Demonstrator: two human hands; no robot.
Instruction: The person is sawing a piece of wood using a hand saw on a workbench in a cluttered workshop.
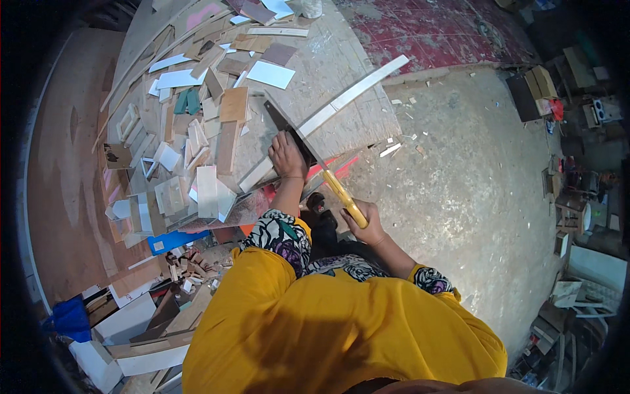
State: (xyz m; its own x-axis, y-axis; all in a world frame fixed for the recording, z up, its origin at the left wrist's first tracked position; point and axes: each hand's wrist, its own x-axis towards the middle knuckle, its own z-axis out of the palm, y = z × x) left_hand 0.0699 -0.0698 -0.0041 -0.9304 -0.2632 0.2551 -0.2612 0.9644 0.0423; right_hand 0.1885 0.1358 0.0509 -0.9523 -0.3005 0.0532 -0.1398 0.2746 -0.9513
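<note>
A long white-faced wooden strip (354, 92) lies diagonally across the worktable (335, 46), its lower end near the front edge. My left hand (286, 155) has its fingers curled over this strip, pressing or gripping it just left of the saw blade. A handsaw with a dark blade (287, 125) and a long yellow handle (338, 190) crosses the strip beside those fingers. My right hand (364, 220) is closed round the lower end of the yellow handle, out past the table's edge. Whether the teeth are into the wood cannot be made out.
Offcuts (216, 131) in wood, white and green cover the table's left part. A brown sheet (65, 164) lies far left. Below are scrap boards (138, 318) and a blue bag (71, 318). A red panel (440, 33) is beyond the concrete floor (459, 177); clutter (587, 197) lines the right.
</note>
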